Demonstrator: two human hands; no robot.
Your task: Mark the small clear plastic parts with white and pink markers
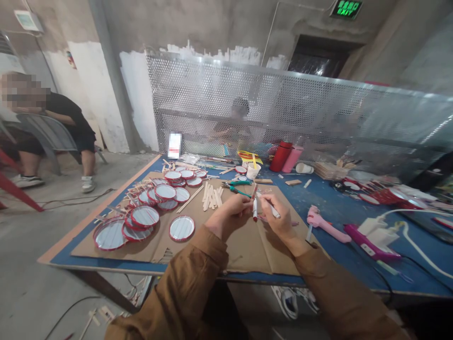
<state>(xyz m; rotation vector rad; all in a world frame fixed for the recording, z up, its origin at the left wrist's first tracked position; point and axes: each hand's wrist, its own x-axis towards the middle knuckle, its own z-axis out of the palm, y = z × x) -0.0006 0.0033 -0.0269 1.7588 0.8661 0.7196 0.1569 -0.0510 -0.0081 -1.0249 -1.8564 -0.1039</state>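
My left hand [239, 208] is closed, its fingertips pinched on a thin reddish-brown stick [254, 190] that points up and away. Just below it, between my hands, is a short white piece with a red end [255, 212]; I cannot tell which hand supports it. My right hand [279, 219] is closed around a white marker [274, 211], slanted toward the stick. Both hands are above a cardboard sheet [244, 250]. Pliers with teal handles [237, 189] lie just beyond my left hand, and a bundle of pale wooden sticks [211, 196] lies to its left.
Round red-rimmed discs [144, 216] pile up on the left, with one disc [181, 228] apart. To the right are a pink glue gun [327, 225] and a purple power strip [371, 243] with cables. A paper cup [253, 170] and red bottle [281, 156] stand behind.
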